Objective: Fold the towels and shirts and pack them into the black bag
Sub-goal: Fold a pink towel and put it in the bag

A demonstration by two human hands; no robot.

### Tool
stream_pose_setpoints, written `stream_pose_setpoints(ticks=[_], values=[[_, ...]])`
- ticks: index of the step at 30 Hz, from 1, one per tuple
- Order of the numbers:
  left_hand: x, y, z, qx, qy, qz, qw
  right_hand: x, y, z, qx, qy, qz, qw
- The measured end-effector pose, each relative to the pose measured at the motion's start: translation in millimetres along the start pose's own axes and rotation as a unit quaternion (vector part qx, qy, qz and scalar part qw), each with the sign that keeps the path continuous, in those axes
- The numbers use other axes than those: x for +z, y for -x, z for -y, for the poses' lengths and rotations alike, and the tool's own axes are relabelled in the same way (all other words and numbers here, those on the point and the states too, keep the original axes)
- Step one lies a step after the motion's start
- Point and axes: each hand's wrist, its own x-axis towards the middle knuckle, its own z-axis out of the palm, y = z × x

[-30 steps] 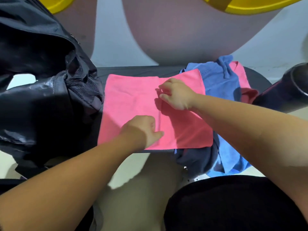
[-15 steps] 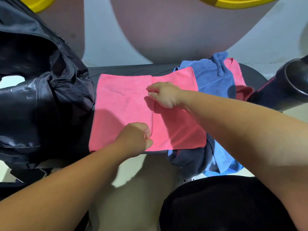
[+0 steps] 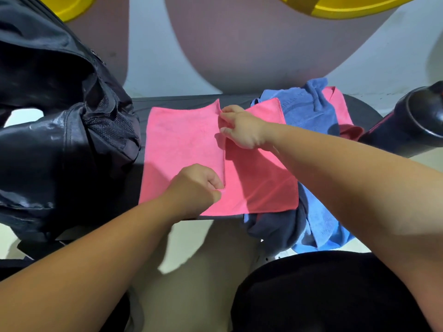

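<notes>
**Both hands pinching pink towel's centre edge**

Head view: a flat rectangular pink microfibre towel (image 3: 184, 144) lies spread in the centre of the frame on a dark tabletop (image 3: 182, 101). A vertical cloth edge runs down its middle. The left hand (image 3: 194, 188), lower centre, has curled fingers and pinches that edge near the towel's near side. The right hand (image 3: 242, 130), just above centre, pinches the same edge at the far side. The hands are apart, one at each end of the edge.

The glossy black fabric bag (image 3: 60, 140) with a mesh pocket fills the left of the frame, just beside the towel's left side.

Right of centre, a crumpled blue terry towel (image 3: 309, 109) lies partly under the pink one. A second pink cloth (image 3: 342, 116) sits at its right. A dark grey garment (image 3: 271, 228) hangs over the table's near edge, lower right of centre. A black cylindrical container (image 3: 412, 123) is at the right edge.
</notes>
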Motion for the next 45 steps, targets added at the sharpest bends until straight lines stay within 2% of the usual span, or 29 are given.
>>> stream_pose_setpoints(ticks=[4, 10, 13, 18, 21, 24, 27, 29, 31, 33, 35, 37, 39, 42, 45], values=[[5, 4, -31, 0.028, 0.094, 0.012, 0.995, -28, 19, -17, -0.017, -0.003, -0.040, 0.999], [55, -1, -68, 0.094, 0.038, 0.034, 0.994, -38, 52, -62, 0.019, 0.021, -0.054, 0.998], [75, -6, -73, 0.087, 0.000, 0.053, 0.995, -28, 65, -80, 0.029, 0.043, -0.028, 0.998], [85, -14, -70, 0.062, -0.006, 0.063, 0.996, -24, 62, -82, 0.038, 0.022, -0.038, 0.998], [77, -11, -73, 0.059, 0.044, 0.066, 0.995, -33, 62, -75, 0.003, -0.031, -0.098, 0.995], [67, -7, -78, 0.074, 0.121, 0.046, 0.989, -46, 63, -64, -0.025, -0.105, -0.213, 0.971], [68, -4, -87, 0.090, 0.148, 0.042, 0.984, -53, 64, -60, -0.018, -0.106, -0.274, 0.956], [76, 0, -90, 0.086, 0.124, 0.066, 0.986, -49, 66, -66, 0.021, -0.043, -0.237, 0.970], [86, 1, -88, 0.071, 0.094, 0.108, 0.987, -41, 71, -71, 0.085, 0.041, -0.140, 0.986], [90, 0, -82, 0.059, 0.099, 0.143, 0.983, -30, 74, -76, 0.121, 0.095, -0.070, 0.986], [83, -6, -78, 0.047, 0.149, 0.153, 0.976, -23, 70, -79, 0.131, 0.124, -0.068, 0.981], [67, -21, -70, 0.051, 0.166, 0.103, 0.980, -20, 63, -78, 0.144, 0.118, -0.109, 0.977], [43, -41, -60, 0.077, 0.111, -0.008, 0.991, -18, 55, -76, 0.161, 0.110, -0.150, 0.969], [-2, -69, -44, 0.114, 0.010, -0.162, 0.980, -18, 43, -81, 0.186, 0.073, -0.217, 0.956], [-46, -97, -27, 0.112, -0.054, -0.225, 0.966, -20, 29, -89, 0.197, 0.049, -0.273, 0.940]])
